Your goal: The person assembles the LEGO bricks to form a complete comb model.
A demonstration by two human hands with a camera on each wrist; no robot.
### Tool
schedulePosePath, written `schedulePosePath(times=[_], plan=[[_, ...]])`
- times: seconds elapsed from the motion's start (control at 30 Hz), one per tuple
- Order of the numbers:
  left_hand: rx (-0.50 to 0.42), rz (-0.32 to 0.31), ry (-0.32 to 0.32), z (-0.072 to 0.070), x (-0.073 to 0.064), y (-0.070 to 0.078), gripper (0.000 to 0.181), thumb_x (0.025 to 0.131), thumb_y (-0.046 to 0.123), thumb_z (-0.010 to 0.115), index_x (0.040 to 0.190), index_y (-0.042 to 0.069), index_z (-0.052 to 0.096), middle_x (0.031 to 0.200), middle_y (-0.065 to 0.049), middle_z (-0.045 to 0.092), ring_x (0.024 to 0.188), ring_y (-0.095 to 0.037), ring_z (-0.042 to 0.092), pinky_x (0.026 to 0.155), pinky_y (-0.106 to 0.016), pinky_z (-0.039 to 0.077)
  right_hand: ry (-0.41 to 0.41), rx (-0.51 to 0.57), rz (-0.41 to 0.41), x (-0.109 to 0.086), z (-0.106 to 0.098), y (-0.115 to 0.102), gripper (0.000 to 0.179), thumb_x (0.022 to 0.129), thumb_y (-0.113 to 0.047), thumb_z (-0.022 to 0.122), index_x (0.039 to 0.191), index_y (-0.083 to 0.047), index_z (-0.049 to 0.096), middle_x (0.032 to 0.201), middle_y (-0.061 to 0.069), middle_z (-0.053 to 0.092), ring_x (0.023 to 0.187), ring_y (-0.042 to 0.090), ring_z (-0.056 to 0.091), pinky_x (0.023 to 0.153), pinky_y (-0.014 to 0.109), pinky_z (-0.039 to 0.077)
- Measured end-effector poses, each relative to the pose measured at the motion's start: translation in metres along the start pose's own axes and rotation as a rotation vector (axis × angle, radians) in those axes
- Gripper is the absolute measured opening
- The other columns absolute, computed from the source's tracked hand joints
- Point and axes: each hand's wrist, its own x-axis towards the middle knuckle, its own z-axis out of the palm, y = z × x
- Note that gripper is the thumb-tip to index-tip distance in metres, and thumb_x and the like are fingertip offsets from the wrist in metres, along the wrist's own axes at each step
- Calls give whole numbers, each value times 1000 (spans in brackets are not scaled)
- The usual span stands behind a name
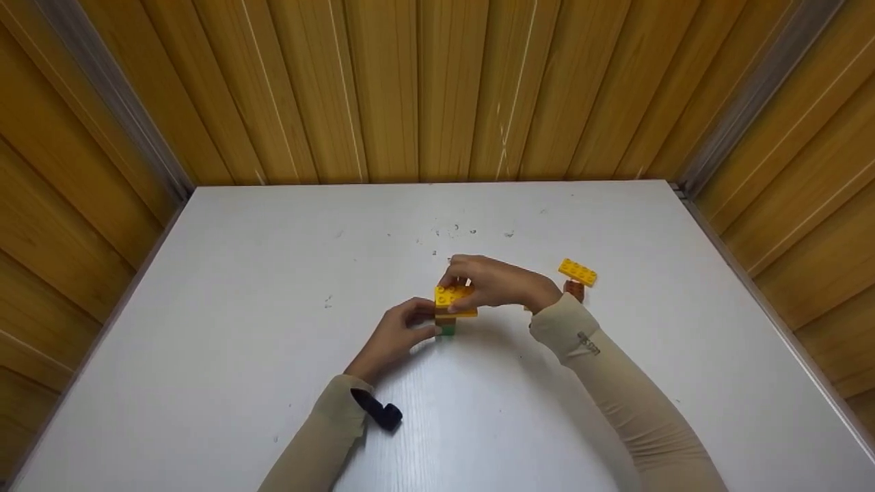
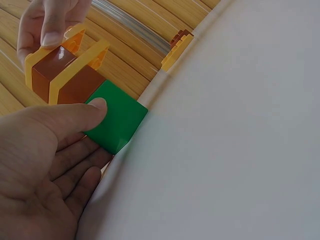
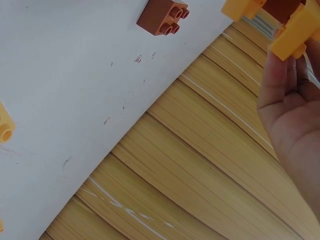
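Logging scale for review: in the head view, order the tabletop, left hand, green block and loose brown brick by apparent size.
1. Tabletop
2. Left hand
3. Green block, loose brown brick: they look similarly small, so unranked.

The left arm (image 1: 318, 430) and the right arm (image 1: 656, 424), both in long beige sleeves (image 1: 608, 383), slant inward from the near side, bringing the hands near each other. The left hand (image 1: 396, 331) sits lower and closer to the body, gripping, its thumb (image 2: 75, 120) stretched forward and its other fingers (image 2: 80, 167) lying opposite, bent toward the palm. The right hand (image 1: 495, 280) is held higher and farther out, back of the hand upward, reaching leftward from the wrist (image 1: 545, 292); its thumb and fingertips pinch from opposite sides, a gap showing between them.
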Motion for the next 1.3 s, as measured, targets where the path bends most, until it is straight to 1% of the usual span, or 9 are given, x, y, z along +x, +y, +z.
schedulePosePath(times=[0.27, 0.43, 0.57, 0.67, 0.77, 0.93, 1.0, 1.07, 1.3], plan=[[-3, 7, 2, -1, -1, -1, 37, 85, 23, 73, 120, 17, 61, 120, 0, 66, 114, -17, 60, 105, -39, 44, 1, -35, -32, -1, -1, -2, 35, 86, -23, 73, 116, -7, 67, 105, 4, 60, 96, 17, 58, 88, 31, 53], [-9, -7, 1, 0, -2, 0, 36, 86, 19, 72, 120, 18, 60, 121, 0, 66, 115, -17, 60, 105, -38, 45, 12, -60, -68, -2, 0, 0, 36, 86, -24, 72, 117, -7, 67, 107, 4, 62, 97, 17, 59, 88, 32, 53], [-11, -8, 1, 1, -1, 0, 36, 87, 17, 71, 121, 17, 60, 122, -1, 65, 116, -17, 60, 105, -38, 45, 25, -31, -80, -5, 0, 4, 37, 87, -25, 71, 120, -8, 66, 113, 4, 63, 100, 18, 60, 87, 33, 54], [-26, -2, 1, 1, -1, -1, 35, 87, 17, 71, 120, 17, 61, 122, -2, 65, 116, -17, 60, 105, -38, 45, 42, 5, -78, -9, -2, 9, 37, 89, -23, 69, 122, -8, 65, 117, 6, 63, 103, 22, 60, 89, 37, 54], [-35, -8, 4, 1, 0, 0, 35, 86, 17, 72, 119, 17, 61, 121, -1, 66, 115, -17, 61, 104, -38, 45, 60, 41, -54, -15, -5, 14, 39, 89, -23, 69, 124, -8, 63, 119, 9, 63, 107, 28, 60, 92, 44, 53], [-29, -18, 11, 1, 0, 1, 34, 86, 18, 72, 119, 18, 61, 120, 0, 66, 114, -17, 60, 104, -39, 45, 99, 58, 9, -29, -11, 25, 42, 89, -27, 69, 126, -9, 62, 119, 8, 63, 109, 30, 60, 95, 46, 51], [-27, -21, 13, 2, 0, 1, 34, 86, 17, 72, 118, 18, 61, 120, 0, 65, 115, -17, 60, 104, -38, 45, 115, 52, 17, -35, -13, 31, 41, 89, -26, 69, 126, -9, 62, 118, 8, 63, 109, 31, 60, 95, 46, 51], [-28, -27, 15, 2, 0, 0, 34, 86, 17, 72, 118, 18, 61, 120, 0, 65, 115, -17, 60, 104, -38, 46, 126, 55, 24, -40, -14, 37, 41, 89, -25, 69, 126, -8, 62, 118, 10, 63, 110, 34, 60, 95, 49, 51], [-22, -36, 16, 3, 0, 0, 36, 86, 18, 72, 120, 17, 61, 121, 0, 65, 115, -16, 60, 104, -37, 46, 157, 53, 92, -58, -15, 60, 42, 88, -25, 70, 125, -8, 62, 119, 11, 64, 110, 32, 59, 93, 51, 50]])
